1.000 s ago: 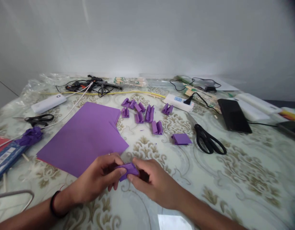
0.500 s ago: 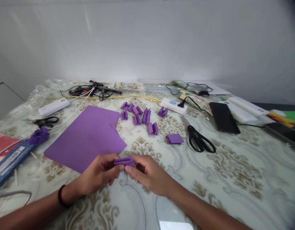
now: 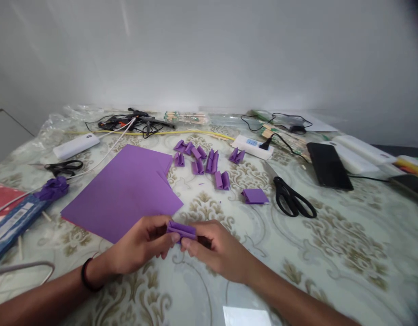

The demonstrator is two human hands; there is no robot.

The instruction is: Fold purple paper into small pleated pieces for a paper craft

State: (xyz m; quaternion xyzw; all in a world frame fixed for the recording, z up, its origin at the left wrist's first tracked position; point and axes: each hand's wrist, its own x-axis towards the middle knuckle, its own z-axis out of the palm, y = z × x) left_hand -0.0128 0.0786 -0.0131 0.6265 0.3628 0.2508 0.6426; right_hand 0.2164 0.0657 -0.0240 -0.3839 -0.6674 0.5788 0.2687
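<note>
A small folded piece of purple paper (image 3: 182, 230) is pinched between both hands above the patterned tabletop. My left hand (image 3: 146, 244) grips its left end, thumb in front and fingers behind. At the other end my right hand (image 3: 217, 249) has thumb and fingers closed on it. Purple sheets (image 3: 120, 194) lie just beyond my left hand. Several folded purple paper pieces (image 3: 212, 161) stand grouped further back, and one flatter folded piece (image 3: 255, 196) rests to the right. The paper's underside is hidden by my fingers.
Black-handled scissors (image 3: 292, 199) and a phone (image 3: 329, 166) lie on the right. A power strip (image 3: 252, 147) sits behind the folded pieces. At left are smaller scissors (image 3: 64, 167), a white power bank (image 3: 76, 146), crumpled purple paper (image 3: 53, 188) and a blue packet (image 3: 12, 231).
The whole view has shifted slightly. Both hands still hold the folded paper, whose upper flaps now sit a little further apart and tilt down toward the right.
</note>
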